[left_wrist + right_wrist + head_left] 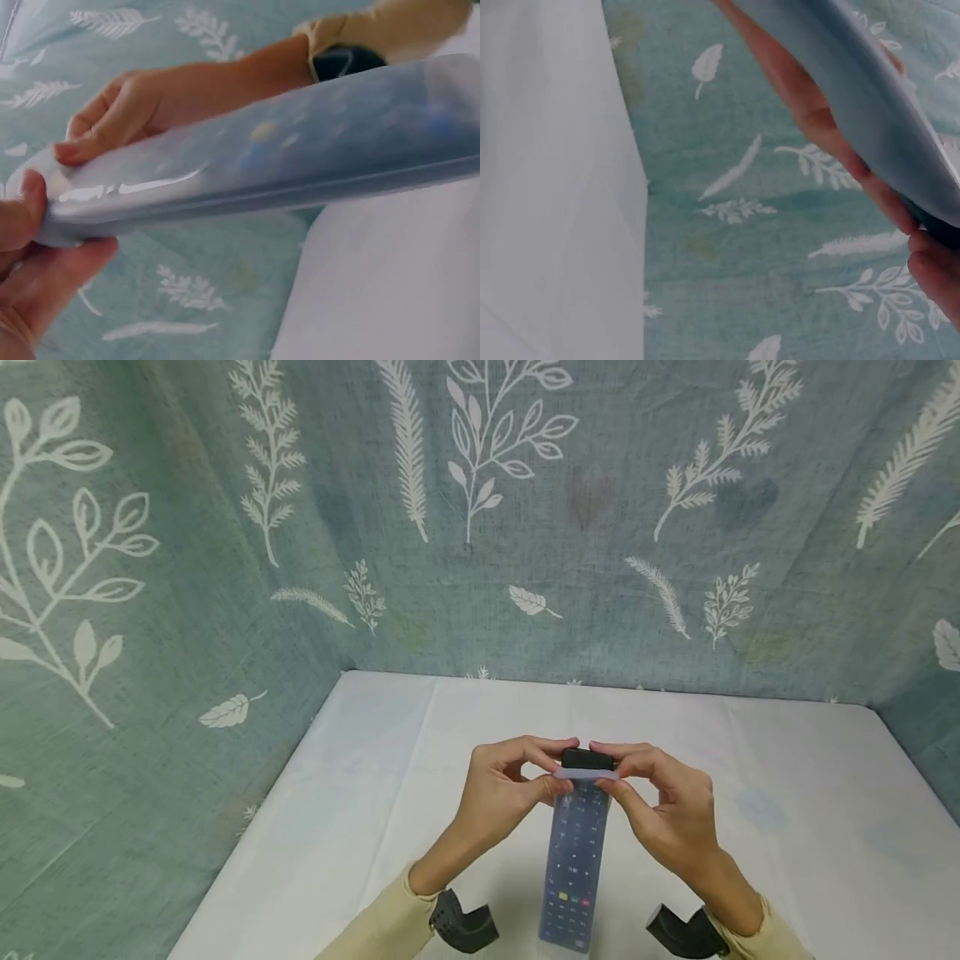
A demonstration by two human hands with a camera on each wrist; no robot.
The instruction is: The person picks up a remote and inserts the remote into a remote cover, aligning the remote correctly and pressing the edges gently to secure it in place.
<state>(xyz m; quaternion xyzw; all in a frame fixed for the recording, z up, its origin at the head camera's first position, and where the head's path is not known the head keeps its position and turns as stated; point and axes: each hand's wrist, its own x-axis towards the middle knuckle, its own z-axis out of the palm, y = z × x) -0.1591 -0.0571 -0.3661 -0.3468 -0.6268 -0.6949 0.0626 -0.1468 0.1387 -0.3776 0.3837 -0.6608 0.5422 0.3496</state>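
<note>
A dark remote control (587, 759) sits in a translucent plastic sleeve (573, 868), its black top end sticking out of the sleeve's mouth. Through the plastic, rows of buttons show, a yellow one and a red one among them. My left hand (498, 793) pinches the left side of the sleeve's mouth between thumb and fingers, and my right hand (671, 810) pinches the right side. Both hands hold it above the table. The left wrist view shows the sleeve (262, 157) blurred, slanting across. From the right wrist, the sleeve's underside (877, 127) hides part of the hands.
Below lies a table with a white cover (420, 735). Green-blue cloth (525, 568) with white leaf prints hangs behind it and along the left side. Black curved mounts (465, 927) are strapped to both wrists, over beige sleeves.
</note>
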